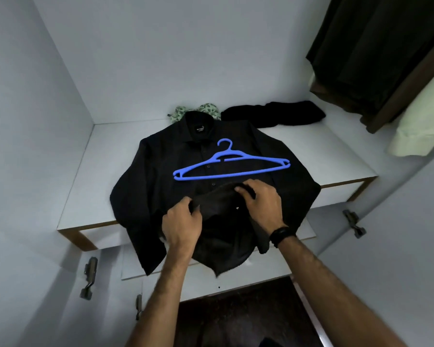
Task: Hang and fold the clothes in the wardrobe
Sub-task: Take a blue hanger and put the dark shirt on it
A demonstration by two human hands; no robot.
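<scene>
Wardrobe shelf, a white laminate board with a wood-brown front edge, carries everything. Spread across it lies a black long-sleeved button-up shirt, collar toward the back wall, hem and one sleeve hanging over the front edge. A crumpled black garment sits behind it at the back, beside a green leaf-patterned cloth. On the shirt's chest rests a blue plastic hanger. Left hand and right hand each pinch the shirt's lifted lower fabric.
</scene>
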